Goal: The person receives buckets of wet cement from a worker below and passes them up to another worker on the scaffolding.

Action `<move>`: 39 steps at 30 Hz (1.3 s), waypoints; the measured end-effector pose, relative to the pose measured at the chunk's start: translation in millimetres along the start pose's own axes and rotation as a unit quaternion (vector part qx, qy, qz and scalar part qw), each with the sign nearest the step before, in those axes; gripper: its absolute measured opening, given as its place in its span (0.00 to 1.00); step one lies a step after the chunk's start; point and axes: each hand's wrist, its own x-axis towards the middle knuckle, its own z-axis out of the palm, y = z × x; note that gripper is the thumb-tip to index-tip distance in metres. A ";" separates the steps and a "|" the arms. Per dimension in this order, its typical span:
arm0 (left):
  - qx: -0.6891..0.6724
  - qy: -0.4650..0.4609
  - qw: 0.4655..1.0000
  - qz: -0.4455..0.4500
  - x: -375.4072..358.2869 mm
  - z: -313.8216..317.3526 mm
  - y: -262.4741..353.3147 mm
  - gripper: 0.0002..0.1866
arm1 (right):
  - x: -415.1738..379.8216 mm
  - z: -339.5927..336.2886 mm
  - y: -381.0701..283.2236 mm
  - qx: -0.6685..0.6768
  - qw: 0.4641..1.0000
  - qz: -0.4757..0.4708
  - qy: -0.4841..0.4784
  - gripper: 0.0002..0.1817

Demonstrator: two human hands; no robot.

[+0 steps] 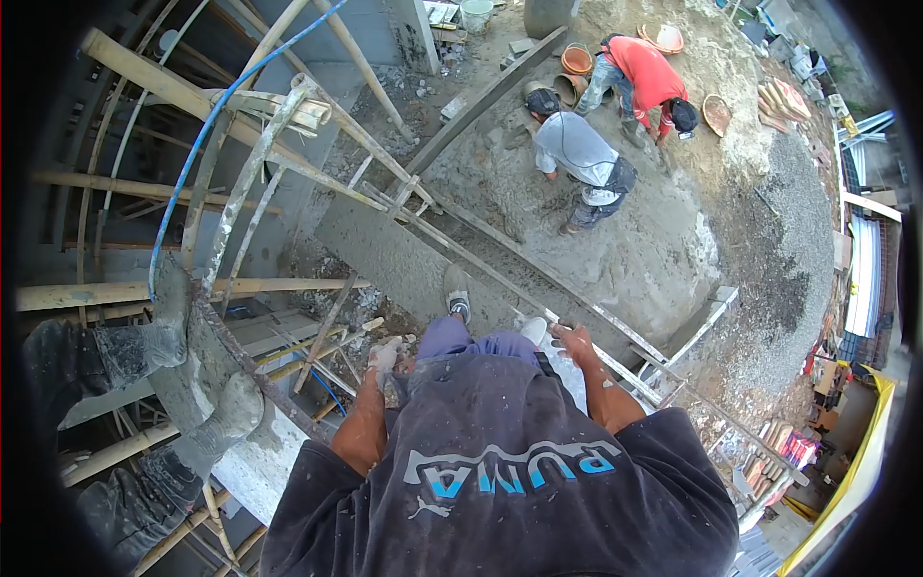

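Observation:
My left hand (385,357), smeared with pale cement, is beside my left thigh with its fingers loosely apart. On the other side my right hand (574,343) has its fingers spread next to a white rounded object (534,331) and close to a long pole rail (500,284). Nothing shows held in either hand. I wear a dark printed shirt (519,423) and purplish trousers. My shoe (458,296) stands on a grey cement-covered slab (385,255).
Bamboo scaffolding (154,77) fills the left, with a blue hose (207,130). Another person's muddy boots (226,413) stand on a board there. Below right, a person in grey (577,144) and one in red (649,77) bend over wet concrete (615,260). Gravel (788,221) lies beyond.

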 end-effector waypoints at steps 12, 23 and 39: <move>-0.012 0.004 1.000 -0.013 -1.1 1.2 4.4 0.12 | -5.5 2.1 -0.5 0.010 1.000 0.010 0.001 0.35; -0.009 -0.021 1.000 -0.010 17.5 -2.0 0.7 0.11 | -11.0 7.2 7.3 0.017 0.999 -0.012 0.045 0.29; 0.036 0.000 0.999 0.019 35.3 -8.7 -4.8 0.18 | -11.1 10.2 6.1 0.024 0.999 -0.017 0.023 0.34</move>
